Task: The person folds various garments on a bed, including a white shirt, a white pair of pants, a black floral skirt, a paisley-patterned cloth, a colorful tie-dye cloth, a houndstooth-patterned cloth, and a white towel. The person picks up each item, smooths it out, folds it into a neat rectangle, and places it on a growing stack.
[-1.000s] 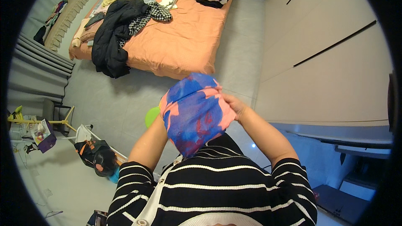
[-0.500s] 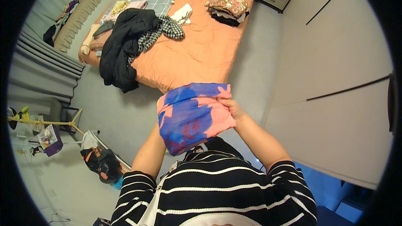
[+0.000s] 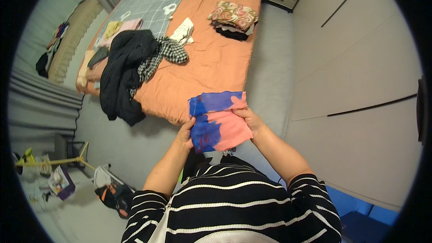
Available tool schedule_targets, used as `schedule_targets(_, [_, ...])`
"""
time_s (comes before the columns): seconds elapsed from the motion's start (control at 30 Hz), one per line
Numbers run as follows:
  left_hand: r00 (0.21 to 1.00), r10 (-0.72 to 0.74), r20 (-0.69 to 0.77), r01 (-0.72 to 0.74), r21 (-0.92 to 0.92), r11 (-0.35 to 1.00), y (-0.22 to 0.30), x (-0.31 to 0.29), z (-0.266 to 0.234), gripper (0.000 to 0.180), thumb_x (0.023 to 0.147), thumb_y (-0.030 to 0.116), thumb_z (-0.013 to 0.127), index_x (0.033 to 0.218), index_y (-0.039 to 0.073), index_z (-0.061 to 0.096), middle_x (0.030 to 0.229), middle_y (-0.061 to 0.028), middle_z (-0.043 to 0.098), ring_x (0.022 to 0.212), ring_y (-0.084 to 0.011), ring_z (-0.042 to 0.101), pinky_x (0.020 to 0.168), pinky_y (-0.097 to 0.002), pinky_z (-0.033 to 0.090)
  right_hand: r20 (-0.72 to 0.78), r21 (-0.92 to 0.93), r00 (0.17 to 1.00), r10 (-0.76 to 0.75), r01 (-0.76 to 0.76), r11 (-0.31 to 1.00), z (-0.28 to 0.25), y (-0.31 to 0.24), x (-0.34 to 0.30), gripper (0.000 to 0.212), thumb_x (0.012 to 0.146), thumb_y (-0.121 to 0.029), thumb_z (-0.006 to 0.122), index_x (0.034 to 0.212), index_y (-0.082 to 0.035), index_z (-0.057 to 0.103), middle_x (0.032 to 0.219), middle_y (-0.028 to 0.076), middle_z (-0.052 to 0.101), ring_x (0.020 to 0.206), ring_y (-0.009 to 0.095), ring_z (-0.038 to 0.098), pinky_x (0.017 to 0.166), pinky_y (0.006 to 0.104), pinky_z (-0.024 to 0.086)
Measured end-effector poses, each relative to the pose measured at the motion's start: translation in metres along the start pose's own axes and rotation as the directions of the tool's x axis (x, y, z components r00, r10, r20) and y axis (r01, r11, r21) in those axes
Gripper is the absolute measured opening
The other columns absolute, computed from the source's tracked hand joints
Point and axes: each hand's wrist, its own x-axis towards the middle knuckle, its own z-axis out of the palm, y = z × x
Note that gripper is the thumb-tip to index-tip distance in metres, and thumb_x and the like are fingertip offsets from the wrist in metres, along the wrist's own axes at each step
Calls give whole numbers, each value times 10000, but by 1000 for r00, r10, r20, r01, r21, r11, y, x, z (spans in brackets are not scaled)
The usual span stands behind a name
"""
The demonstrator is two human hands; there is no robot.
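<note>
A folded blue and pink cloth hangs between my hands, just off the near end of the bed. My left hand grips its left edge, thumb on top. At the right edge my right hand pinches it, also with the thumb on top. The fingers beneath the cloth are hidden. Its upper part shows a fold running across, and its kind of garment or wrap cannot be made out.
The orange-covered bed bears a black jacket, a checked black-and-white cloth, a white cloth and a folded patterned stack. Wardrobe doors line the right. A yellow-framed rack stands at left, near a black bag.
The cloth has become narrower and smaller between my hands. My left hand, hidden behind it before, now shows at its left edge. The view has shifted slightly.
</note>
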Motion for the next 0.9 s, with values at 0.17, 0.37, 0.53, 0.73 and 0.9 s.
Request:
schedule_targets(0.17, [930,96,354,-85,-47,995,69,18,64,716,659,318,763,1264,58,481,1170,-169,579,1103,-349,552,985,-526,419,13,194,998,54,-56,979,-4,7,19,486,862,-160,522,1311,-9,416,1261,202,526,1155,334,529,1014,459,405])
schedule_targets(0.37, [830,-248,500,277,15,961,139,53,50,627,691,226,705,1249,47,482,1094,-169,612,1033,-334,594,965,-496,448,-229,214,958,-172,222,951,26,51,74,604,843,-299,585,1345,-26,393,1330,191,478,1217,331,475,1058,489,344])
schedule_targets(0.53, [766,-448,460,479,57,876,177,82,9,633,690,184,693,1260,23,471,1098,-183,611,1016,-346,602,971,-490,445,-47,444,956,-290,280,851,82,56,101,516,880,-226,543,1344,-63,387,1310,145,496,1185,298,508,1022,451,402])
schedule_targets(0.73, [871,-482,100,447,248,859,236,149,-33,418,822,158,609,1191,-13,512,1083,-186,624,959,-288,634,882,-448,508,-385,90,853,-353,415,905,38,39,125,474,878,-62,542,1331,-44,401,1283,149,504,1178,279,513,1010,437,415])
schedule_targets(0.9, [876,-481,-41,470,302,829,238,194,-58,478,871,258,596,1247,-9,471,1164,-199,587,1042,-318,594,892,-488,489,-544,63,799,-254,341,938,-19,9,168,423,869,-63,581,1271,-17,455,1208,137,566,1097,257,568,942,415,477])
